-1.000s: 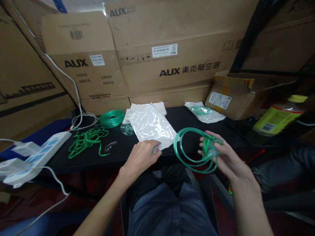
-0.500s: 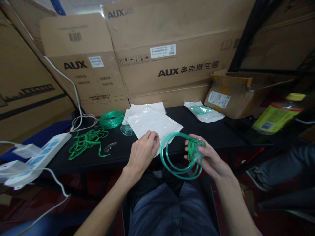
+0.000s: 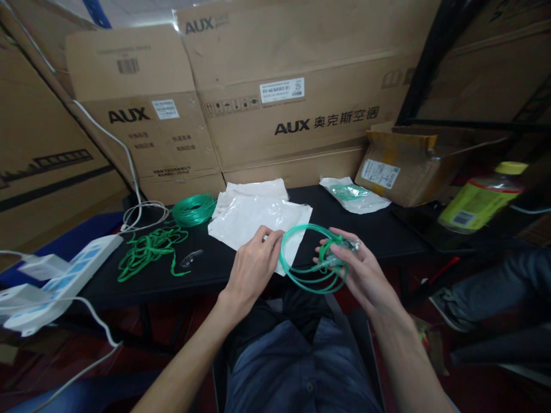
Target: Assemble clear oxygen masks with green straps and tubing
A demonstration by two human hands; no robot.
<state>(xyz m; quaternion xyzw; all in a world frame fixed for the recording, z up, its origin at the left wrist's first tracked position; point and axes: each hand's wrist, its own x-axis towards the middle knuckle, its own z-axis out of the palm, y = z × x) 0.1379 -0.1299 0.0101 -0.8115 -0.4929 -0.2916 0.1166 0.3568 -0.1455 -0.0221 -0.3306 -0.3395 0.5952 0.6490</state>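
Note:
My right hand [image 3: 360, 268] grips a coil of green clear tubing [image 3: 306, 276] with a small mask part at its top, held over the near edge of the black table [image 3: 379, 232]. My left hand [image 3: 253, 265] pinches the near corner of a clear plastic bag [image 3: 253, 216], right beside the coil's left side. The bag lies on top of a stack of similar bags.
On the table's left lie a loose green cord [image 3: 148, 250], a tight green tubing coil [image 3: 194, 209] and a white power strip [image 3: 60, 281]. A packed bag [image 3: 353, 195] lies at the back right beside an open carton [image 3: 408, 166]. Large AUX boxes [image 3: 301, 92] form the backdrop.
My right hand has brought the tubing coil leftwards to the bag's corner. My left hand has closed on that corner and pulled the bag a little nearer.

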